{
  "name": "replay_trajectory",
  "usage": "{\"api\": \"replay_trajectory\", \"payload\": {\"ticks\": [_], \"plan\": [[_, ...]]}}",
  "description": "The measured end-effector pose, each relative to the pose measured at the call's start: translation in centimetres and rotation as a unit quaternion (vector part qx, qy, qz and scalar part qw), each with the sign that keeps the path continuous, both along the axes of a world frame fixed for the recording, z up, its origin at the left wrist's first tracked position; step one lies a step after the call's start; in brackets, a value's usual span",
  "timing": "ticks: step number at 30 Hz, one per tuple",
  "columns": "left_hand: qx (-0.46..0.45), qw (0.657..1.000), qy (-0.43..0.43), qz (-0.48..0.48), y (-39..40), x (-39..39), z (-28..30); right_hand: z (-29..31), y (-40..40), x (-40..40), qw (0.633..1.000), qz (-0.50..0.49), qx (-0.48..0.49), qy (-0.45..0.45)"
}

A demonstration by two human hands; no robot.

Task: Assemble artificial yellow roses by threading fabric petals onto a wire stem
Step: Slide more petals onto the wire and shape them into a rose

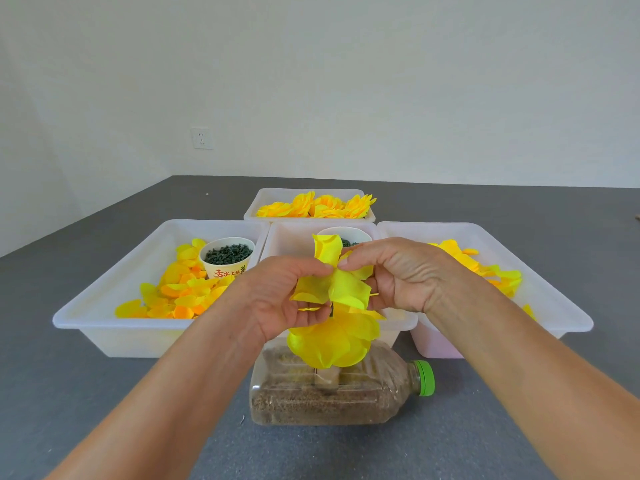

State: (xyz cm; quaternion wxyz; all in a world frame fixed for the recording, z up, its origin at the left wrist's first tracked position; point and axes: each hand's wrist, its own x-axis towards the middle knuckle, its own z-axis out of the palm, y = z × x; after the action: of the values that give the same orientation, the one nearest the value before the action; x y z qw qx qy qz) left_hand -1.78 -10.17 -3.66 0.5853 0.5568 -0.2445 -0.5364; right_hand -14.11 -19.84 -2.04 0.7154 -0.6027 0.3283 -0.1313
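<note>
Pinching a yellow petal piece [337, 289] between both hands, left hand [280, 299] & right hand [398, 271], above a half-built rose [332, 341], over a bottle [343, 393] lying on the grey bench [86, 393].

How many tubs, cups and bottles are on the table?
White plastic tubs: 4 (left, middle, right, far)
Paper cups of small dark green pieces: 2 (left, middle)
Clear plastic bottle with green cap, lying on its side: 1
Total: 7
</note>
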Motion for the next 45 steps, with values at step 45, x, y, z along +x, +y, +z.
{"api": "replay_trajectory", "payload": {"ticks": [45], "plan": [[0.047,0.965,-0.253,0.049,0.7,0.7,-2.2,-2.0,0.1,0.1,0.989,0.000,-0.102,0.112]]}}
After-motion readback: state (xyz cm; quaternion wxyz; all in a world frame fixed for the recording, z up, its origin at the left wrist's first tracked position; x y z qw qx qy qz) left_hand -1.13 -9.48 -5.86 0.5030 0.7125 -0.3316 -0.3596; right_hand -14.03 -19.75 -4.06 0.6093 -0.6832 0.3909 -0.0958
